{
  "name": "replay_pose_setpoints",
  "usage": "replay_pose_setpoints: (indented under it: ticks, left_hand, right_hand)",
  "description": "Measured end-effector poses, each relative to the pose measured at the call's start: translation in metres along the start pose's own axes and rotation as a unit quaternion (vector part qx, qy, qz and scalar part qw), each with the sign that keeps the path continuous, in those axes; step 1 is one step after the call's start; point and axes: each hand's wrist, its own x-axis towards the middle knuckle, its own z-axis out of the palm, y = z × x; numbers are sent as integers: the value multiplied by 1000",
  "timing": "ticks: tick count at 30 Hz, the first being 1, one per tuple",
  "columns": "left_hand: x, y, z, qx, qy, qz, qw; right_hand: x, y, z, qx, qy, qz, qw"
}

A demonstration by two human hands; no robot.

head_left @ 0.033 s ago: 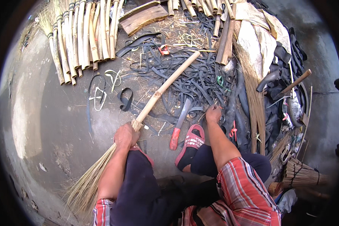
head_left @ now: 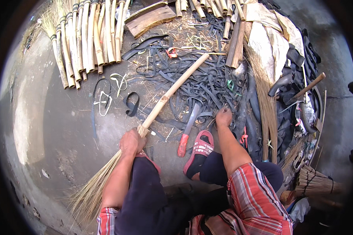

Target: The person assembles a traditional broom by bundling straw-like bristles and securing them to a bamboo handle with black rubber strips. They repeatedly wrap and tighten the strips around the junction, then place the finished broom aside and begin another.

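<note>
Your left hand [head_left: 132,141] is clamped on the broom [head_left: 153,117] where straw meets handle; your right hand [head_left: 223,116], fingers closed, picks among black rubber strips [head_left: 208,88] beside that handle; binding looks not yet wound.

A seated person grips a half-made broom on a concrete floor amid black rubber strips.

The left hand [head_left: 131,141] is closed around the broom [head_left: 145,127] where its pale wooden handle meets the straw bristles, which fan out toward the lower left. The right hand [head_left: 223,116] reaches into the pile of black rubber strips [head_left: 208,84], fingers down among them. A red-handled knife [head_left: 187,133] lies on the floor [head_left: 62,129] between the hands, just beside a red sandal [head_left: 200,150]. A row of finished broom handles [head_left: 86,39] lies at the upper left, a bundle of straw [head_left: 264,105] to the right.
</note>
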Motion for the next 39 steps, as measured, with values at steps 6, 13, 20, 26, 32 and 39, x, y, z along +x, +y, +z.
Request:
replay_pose_setpoints:
  ticks: [6, 13, 20, 26, 32, 39]
  left_hand:
    - [5, -2, 3, 17, -3, -2, 1000]
    - [7, 4, 15, 51, 7, 14, 999]
    - [4, 7, 19, 65, 39, 24, 997]
    - [4, 11, 23, 74, 61, 13, 995]
    - [3, 10, 23, 70, 60, 21, 996]
    - [4, 10, 22, 77, 53, 8, 996]
  right_hand:
    - [60, -89, -46, -169, -249, -333, 894]
    - [98, -102, -181, -253, -249, -444, 823]
    - [25, 77, -188, -185, -219, -165, 944]
    - [-42, 188, -148, -304, -212, -161, 915]
    - [-11, 189, -144, -283, -286, -221, 889]
    - [53, 74, -161, 130, -403, -65, 904]
